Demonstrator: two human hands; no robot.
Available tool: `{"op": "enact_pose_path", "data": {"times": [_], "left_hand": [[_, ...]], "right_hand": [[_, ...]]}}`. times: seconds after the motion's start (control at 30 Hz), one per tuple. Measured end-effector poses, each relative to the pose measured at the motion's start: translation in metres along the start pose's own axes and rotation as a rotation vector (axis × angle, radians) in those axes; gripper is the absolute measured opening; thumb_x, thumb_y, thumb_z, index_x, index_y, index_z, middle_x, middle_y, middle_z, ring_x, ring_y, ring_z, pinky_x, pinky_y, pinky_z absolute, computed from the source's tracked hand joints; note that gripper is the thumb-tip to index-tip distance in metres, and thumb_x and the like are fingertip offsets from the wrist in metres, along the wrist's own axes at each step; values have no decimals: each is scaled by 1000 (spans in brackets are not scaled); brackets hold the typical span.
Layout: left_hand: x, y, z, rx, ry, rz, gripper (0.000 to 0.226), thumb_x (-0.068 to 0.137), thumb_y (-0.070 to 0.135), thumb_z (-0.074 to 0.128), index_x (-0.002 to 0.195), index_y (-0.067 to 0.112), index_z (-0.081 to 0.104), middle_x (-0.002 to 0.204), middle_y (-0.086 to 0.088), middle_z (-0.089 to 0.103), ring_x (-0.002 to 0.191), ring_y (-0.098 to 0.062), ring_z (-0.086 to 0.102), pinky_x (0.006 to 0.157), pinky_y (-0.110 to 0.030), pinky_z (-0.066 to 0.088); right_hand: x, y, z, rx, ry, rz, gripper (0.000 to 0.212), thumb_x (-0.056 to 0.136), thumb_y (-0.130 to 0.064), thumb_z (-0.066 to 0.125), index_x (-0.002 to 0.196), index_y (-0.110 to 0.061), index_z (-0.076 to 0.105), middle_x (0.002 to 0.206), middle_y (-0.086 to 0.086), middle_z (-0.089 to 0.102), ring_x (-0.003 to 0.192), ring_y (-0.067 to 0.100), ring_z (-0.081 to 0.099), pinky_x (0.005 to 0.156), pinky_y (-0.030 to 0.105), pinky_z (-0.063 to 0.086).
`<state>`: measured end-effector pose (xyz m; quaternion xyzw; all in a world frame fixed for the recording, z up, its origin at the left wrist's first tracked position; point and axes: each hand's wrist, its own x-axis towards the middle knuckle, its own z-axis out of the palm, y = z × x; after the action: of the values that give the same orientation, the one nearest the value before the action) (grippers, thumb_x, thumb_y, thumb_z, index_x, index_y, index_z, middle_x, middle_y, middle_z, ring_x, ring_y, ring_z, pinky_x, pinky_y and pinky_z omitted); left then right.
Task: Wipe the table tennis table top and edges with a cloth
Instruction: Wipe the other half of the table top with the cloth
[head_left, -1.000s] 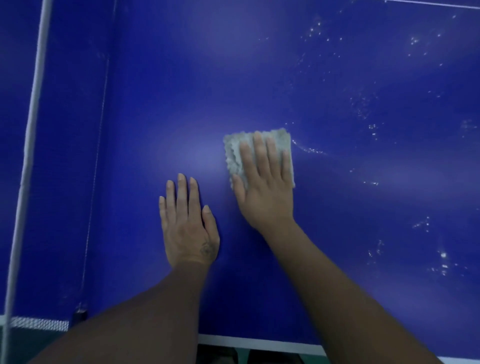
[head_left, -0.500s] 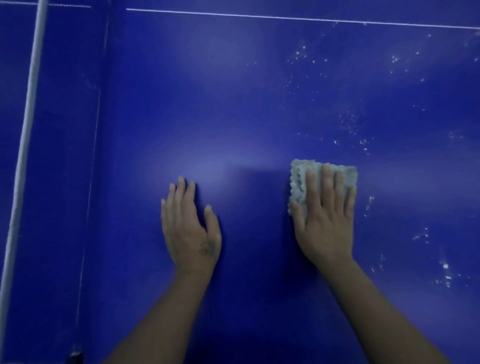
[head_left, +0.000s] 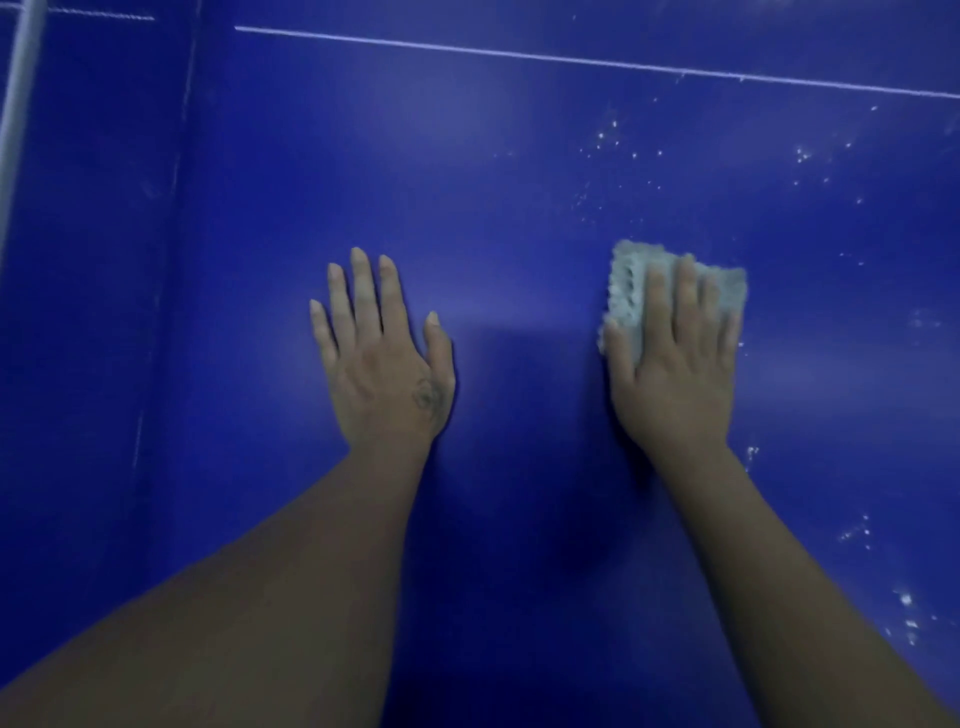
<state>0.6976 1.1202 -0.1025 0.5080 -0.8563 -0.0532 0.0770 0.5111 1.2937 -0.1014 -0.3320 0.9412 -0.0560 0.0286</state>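
head view: looking down on the blue table tennis surface (head_left: 493, 182), both hands flat on it.
progress: mid-task, by my read. The patch around and left of the hands looks clean and evenly blue; white specks (head_left: 810, 156) cover the area right of and beyond the cloth, with more near the right forearm low in frame.
left to do: speckled zone on the right, and the far strip by the thin white line (head_left: 571, 60). Edges can't be judged; no near edge is in frame.
cloth: pale grey folded cloth (head_left: 631, 291) lies flat on the surface, right of centre, well apart from the left hand.
right hand: right hand (head_left: 675, 364) pressed palm-down on the cloth, fingers (head_left: 685, 296) straight and together on top of it. The cloth sticks out past the fingertips and past the thumb side; the rest is hidden under the palm. Pinned by pressure, not pinched.
left hand: left hand (head_left: 384, 358) spread flat on bare surface, fingers extended, holding nothing; looks like a brace.
left margin: pale grey bar (head_left: 18, 88) at the far left, possibly the net's top band; can't confirm.
next, judged: sweep the cloth rightward into the specks.
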Motion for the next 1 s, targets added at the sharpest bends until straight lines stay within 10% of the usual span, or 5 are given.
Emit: {"op": "enact_pose_path", "data": {"times": [0.37,0.73,1.0], "left_hand": [[3,-3,7,-21,4,-15,70,109,44,39,170,10,28,181,-8,17,168,-27,9,136,-54,7],[3,0,8,-59,18,-24,69,108,42,42,169,11,32,180,-7,20,168,-27,10,136,-53,7],[4,-3,10,-64,49,-10,69,107,40,47,167,9,36,179,-9,24,167,-29,14,134,-57,13]], "right_hand": [[59,-129,28,62,75,-360,67,110,-55,31,168,-23,31,177,6,20,165,29,14,131,57,12],[70,-27,13,7,83,14,68,111,-54,24,170,-20,21,179,11,11,165,36,10,131,63,10],[118,-146,39,113,222,-368,61,107,-52,41,161,-23,48,170,8,39,160,34,32,128,60,21]]}}
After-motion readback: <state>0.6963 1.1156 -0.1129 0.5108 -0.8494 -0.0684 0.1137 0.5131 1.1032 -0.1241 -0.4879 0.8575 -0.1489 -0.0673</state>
